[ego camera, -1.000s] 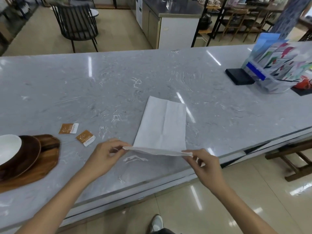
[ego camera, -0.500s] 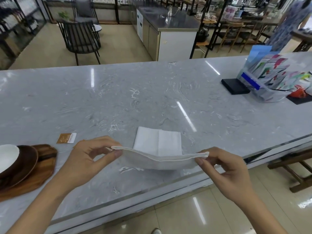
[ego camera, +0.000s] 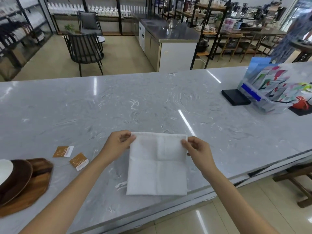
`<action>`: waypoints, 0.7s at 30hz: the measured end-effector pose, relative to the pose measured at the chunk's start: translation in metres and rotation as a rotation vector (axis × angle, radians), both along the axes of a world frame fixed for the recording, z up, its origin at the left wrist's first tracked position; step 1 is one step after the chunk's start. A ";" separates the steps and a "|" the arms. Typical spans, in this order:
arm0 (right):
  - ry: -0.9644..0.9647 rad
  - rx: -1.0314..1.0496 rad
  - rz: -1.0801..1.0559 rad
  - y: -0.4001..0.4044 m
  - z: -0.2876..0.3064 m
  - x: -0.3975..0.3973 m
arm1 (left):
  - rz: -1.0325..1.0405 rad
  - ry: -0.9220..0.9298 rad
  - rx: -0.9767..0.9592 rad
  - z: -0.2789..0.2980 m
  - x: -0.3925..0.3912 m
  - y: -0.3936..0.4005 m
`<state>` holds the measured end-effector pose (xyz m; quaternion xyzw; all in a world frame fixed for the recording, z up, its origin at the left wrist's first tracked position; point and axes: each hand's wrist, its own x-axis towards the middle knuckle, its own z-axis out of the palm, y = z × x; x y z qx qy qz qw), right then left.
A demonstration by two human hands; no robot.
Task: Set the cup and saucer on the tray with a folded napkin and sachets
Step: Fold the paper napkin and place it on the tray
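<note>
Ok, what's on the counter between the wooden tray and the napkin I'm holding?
In the head view, two orange sachets lie on the marble counter between the wooden tray and the napkin; the left hand crosses there too.

One napkin [ego camera: 157, 168], two sachets [ego camera: 63, 151] [ego camera: 79, 161], one tray [ego camera: 25, 191].

One view only: head cam, wide-angle, sitting above the table's [ego camera: 152, 102] near edge and looking fwd and down across it. Both forearms are coming in from the bottom corners, close to the lens. Beyond the table's far edge the cam is taking in the room w/ shelves [ego camera: 108, 9], well back.
</note>
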<state>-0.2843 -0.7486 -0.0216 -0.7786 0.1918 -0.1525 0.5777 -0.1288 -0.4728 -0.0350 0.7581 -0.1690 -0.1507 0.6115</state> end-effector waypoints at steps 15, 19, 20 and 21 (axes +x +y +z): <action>0.299 -0.148 -0.135 -0.012 -0.091 0.037 | 0.122 0.013 0.334 -0.055 0.016 -0.034; 0.283 -0.203 -0.178 -0.011 -0.092 0.034 | 0.199 0.040 0.338 -0.059 0.017 -0.036; 0.282 -0.211 -0.179 -0.011 -0.092 0.034 | 0.207 0.035 0.345 -0.060 0.017 -0.036; 0.284 -0.216 -0.181 -0.011 -0.091 0.035 | 0.217 0.029 0.350 -0.061 0.018 -0.037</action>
